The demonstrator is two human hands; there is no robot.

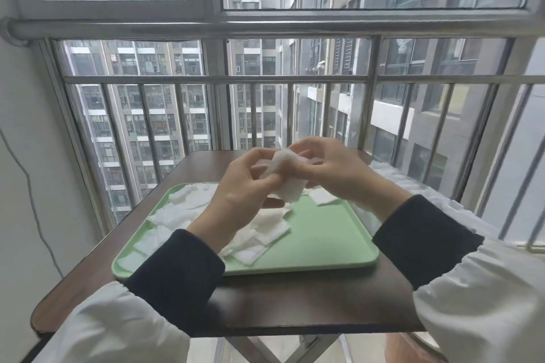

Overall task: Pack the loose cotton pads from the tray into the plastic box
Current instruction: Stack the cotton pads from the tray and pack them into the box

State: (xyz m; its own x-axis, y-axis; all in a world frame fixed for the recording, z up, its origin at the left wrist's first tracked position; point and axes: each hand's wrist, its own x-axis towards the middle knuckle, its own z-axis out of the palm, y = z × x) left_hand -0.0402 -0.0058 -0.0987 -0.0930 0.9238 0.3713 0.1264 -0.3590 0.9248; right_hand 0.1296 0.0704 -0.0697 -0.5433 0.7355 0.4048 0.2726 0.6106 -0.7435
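Observation:
Both my hands are raised above the green tray (324, 239). My left hand (241, 186) and my right hand (333, 168) together pinch a small bunch of white square cotton pads (287, 177) between their fingers. Several loose cotton pads (265, 233) lie scattered over the left and middle of the tray, with one more pad (323, 196) near its far edge. I cannot make out the plastic box; a faint clear shape by my right fingers may be part of it.
The tray sits on a small dark brown table (295, 300) set against a metal window railing (218, 79). A white padded surface (413, 186) borders the table on the right. A wall with a thin cable (32, 186) stands to the left.

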